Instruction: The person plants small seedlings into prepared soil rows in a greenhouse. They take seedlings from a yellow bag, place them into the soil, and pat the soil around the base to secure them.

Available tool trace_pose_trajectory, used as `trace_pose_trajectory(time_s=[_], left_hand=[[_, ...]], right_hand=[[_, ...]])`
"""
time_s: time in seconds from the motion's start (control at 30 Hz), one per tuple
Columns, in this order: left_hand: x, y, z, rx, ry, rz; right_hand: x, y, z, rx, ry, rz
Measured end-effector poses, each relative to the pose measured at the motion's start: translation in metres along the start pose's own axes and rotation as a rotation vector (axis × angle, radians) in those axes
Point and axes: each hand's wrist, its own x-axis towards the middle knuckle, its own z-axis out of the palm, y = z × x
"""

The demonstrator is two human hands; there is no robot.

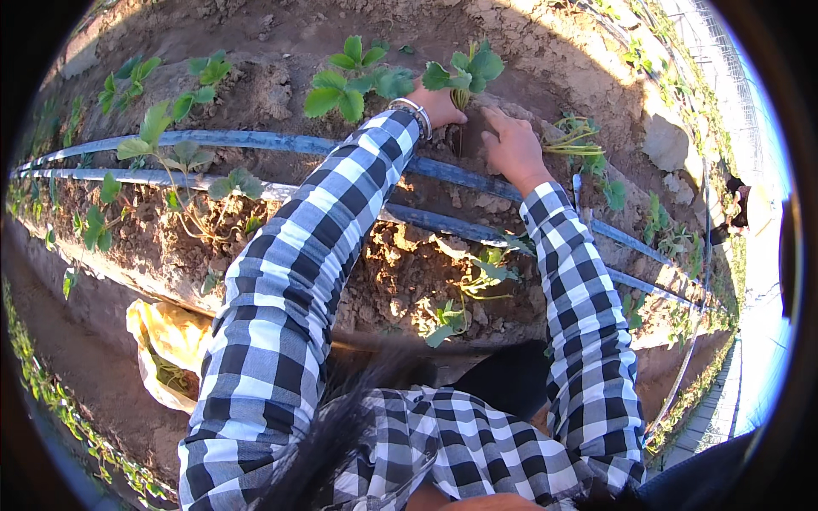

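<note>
My left hand point(439, 106), with a bangle at its wrist, grips a strawberry seedling point(470, 71) low on its stems. Thin roots seem to hang below the fingers over the dark soil. On the other side of the seedling, my right hand point(515, 145) rests on the ridge soil with nothing in it, fingers slightly apart. Loose strawberry seedlings point(575, 142) lie just right of that hand, stems towards me. Another strawberry plant point(339, 89) stands in the soil left of my left hand.
Two drip tapes point(255, 140) point(447, 223) run along the raised soil bed, passing under my forearms. More strawberry plants point(185, 160) point(482, 274) grow nearer me. A yellowish bag point(167, 332) with greenery inside sits in the furrow at lower left. Wire mesh point(735, 83) stands at far right.
</note>
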Motion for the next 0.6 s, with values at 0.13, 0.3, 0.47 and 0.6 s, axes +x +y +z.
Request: trace_pose_trajectory(time_s=[0.13,0.3,0.47,0.6], left_hand=[[0.0,0.01,-0.005,0.11,-0.184,-0.094],[0.015,-0.01,0.006,0.177,-0.194,-0.129],[0.016,0.006,0.003,0.146,-0.244,-0.219],[0.005,0.02,-0.002,0.278,-0.141,-0.157]], right_hand=[[0.0,-0.019,-0.012,0.072,-0.137,0.238],[0.005,-0.026,-0.011,0.058,-0.18,0.192],[-0.001,-0.027,-0.005,0.052,-0.111,0.077],[-0.002,-0.037,-0.01,0.015,-0.194,0.061]])
